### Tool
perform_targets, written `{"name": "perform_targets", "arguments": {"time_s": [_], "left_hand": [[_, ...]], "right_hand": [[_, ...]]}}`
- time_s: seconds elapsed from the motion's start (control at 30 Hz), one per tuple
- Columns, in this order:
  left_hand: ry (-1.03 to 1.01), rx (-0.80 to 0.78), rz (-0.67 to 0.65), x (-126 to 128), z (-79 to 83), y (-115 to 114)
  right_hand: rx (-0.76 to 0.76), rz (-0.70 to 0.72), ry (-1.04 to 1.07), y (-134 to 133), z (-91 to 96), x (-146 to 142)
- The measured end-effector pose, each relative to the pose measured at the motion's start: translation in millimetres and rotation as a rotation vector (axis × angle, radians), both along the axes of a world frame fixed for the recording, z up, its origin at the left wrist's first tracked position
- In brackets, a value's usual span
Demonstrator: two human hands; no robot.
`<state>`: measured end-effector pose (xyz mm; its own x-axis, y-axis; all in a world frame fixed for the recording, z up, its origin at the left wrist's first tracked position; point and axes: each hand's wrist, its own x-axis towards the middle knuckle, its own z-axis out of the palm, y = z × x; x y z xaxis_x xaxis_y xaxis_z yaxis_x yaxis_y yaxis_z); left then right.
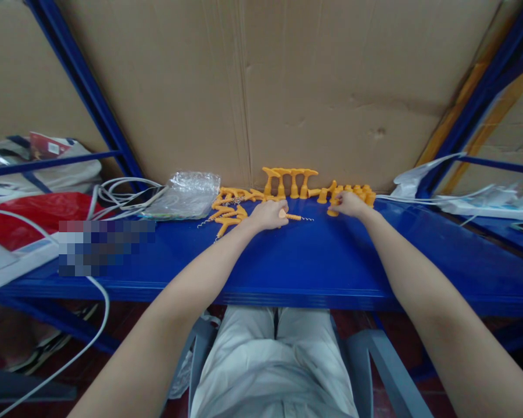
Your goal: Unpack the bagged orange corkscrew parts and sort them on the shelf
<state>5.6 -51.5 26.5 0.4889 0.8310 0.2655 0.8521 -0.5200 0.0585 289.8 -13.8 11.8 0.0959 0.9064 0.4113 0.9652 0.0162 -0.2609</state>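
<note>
My left hand (268,215) is closed around an orange-handled corkscrew (293,217), whose metal spiral points right, low over the blue table. To the right, my right hand (349,204) has its fingers pinched on an orange plastic sleeve (332,211) with a flared end. Behind that hand stand several more orange sleeves (361,190) in a cluster. Loose orange corkscrews (229,219) with bare spirals lie in a heap left of and partly behind my left hand. Several corkscrews fitted in sleeves (294,184) stand upright in a row at the back.
A cardboard wall (287,87) closes off the back of the blue table (296,267). Clear plastic packaging (183,194), white cables (131,188) and a red bag (43,212) lie to the left. On the right are a power strip (488,206) and blue frame posts (470,110).
</note>
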Motion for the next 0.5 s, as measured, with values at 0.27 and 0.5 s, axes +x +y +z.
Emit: {"name": "perform_targets", "arguments": {"time_s": [0.27,0.5], "left_hand": [[-0.085,-0.009,0.134,-4,4.2,1],[-0.078,0.011,0.188,-12,0.0,10]], "right_hand": [[-0.143,0.109,-0.077,-12,0.0,-30],[-0.025,0.361,-0.286,-8,0.8,-43]]}}
